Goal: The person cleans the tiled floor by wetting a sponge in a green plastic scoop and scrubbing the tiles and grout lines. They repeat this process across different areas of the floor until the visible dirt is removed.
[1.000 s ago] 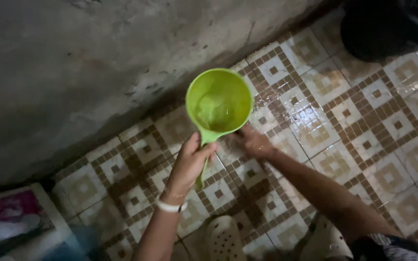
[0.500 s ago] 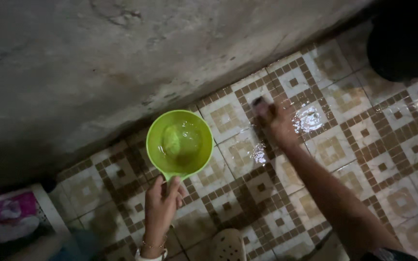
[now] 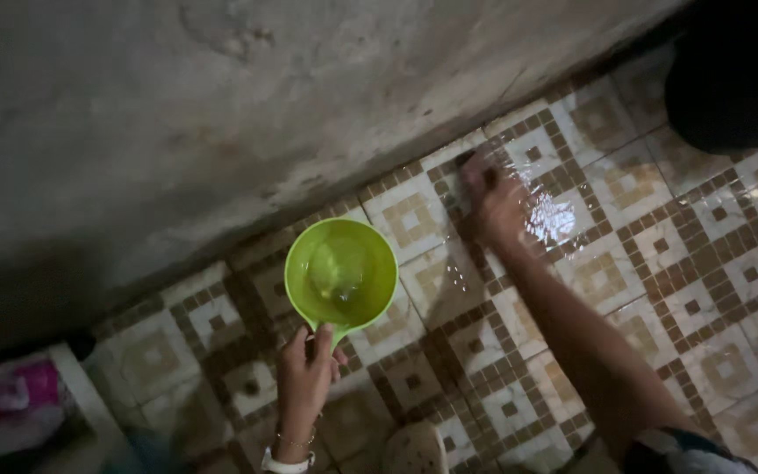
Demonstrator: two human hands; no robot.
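Scrubbing on wet tiles, head view.
I see my left hand [image 3: 304,373] clamped on the handle of a green dipper [image 3: 341,274] holding water; my right hand [image 3: 493,206], beyond it, presses a dark scrubber [image 3: 465,161] onto the tiled floor [image 3: 660,263], fingers curled around it.

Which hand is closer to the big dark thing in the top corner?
Right. The right hand rubs the wet tiled floor partway toward the dark container; the left hand holds the green dipper farther away.
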